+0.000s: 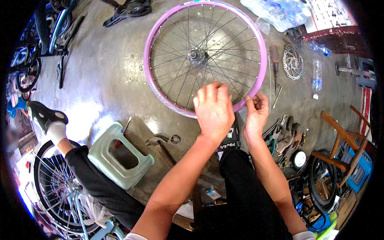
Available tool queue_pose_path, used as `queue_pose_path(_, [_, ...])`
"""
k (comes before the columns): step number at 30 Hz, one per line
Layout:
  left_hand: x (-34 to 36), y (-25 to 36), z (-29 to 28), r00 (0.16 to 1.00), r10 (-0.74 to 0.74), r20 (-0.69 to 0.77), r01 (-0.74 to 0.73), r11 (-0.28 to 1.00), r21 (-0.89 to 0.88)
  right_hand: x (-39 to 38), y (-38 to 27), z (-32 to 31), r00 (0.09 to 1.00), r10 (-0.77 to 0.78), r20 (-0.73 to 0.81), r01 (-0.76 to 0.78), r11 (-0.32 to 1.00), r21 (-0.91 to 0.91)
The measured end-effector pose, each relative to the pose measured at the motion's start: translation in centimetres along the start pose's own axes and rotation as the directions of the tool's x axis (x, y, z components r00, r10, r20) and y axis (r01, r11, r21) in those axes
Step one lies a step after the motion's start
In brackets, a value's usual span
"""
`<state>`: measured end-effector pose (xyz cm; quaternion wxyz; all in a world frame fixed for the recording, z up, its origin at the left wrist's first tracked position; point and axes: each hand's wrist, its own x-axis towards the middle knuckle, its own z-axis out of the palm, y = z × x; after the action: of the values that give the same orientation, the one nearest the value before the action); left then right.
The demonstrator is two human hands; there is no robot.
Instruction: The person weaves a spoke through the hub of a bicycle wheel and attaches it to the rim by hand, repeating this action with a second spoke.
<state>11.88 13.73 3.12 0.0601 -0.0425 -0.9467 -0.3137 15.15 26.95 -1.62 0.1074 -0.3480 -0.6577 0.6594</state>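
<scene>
A bicycle wheel (262, 52) with a purple rim, dark spokes and a hub at its centre is in front of me, with no tyre on it. My left hand (214, 110) is over the rim's near edge, its back toward me. Its fingers curl down among the spokes, slightly blurred, and their tips are hidden. Just to the right, my right hand (257, 114) pinches the rim between thumb and fingers. Below the hands, my shoe (230, 140) is close to the wheel's near side.
A pale green stool (100, 150) stands left, near a hammer (162, 150). Right of the wheel lie a screwdriver (274, 56), a brake disc (293, 62) and plastic bottles (317, 78). Pliers and gloves (286, 134) are heaped by a wooden chair (340, 128). Another wheel (38, 172) is lower left.
</scene>
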Motion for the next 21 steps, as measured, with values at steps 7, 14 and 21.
queue_pose_path(7, [5.3,-0.5,2.9,0.895,0.404,0.189,-0.399,0.915,-0.064,-0.2,-0.8,0.4,0.988,0.149,-0.038,-0.143,0.982,0.127])
queue_pose_path(14, [5.6,-2.0,4.2,0.89,0.378,0.255,-0.352,0.925,-0.145,-0.3,-0.8,0.7,0.993,0.118,-0.029,-0.113,0.985,0.131])
queue_pose_path(21, [5.5,-1.7,4.4,0.902,0.327,0.282,-0.286,0.942,-0.178,-0.2,-0.6,0.4,0.996,0.092,-0.02,-0.09,0.991,0.102])
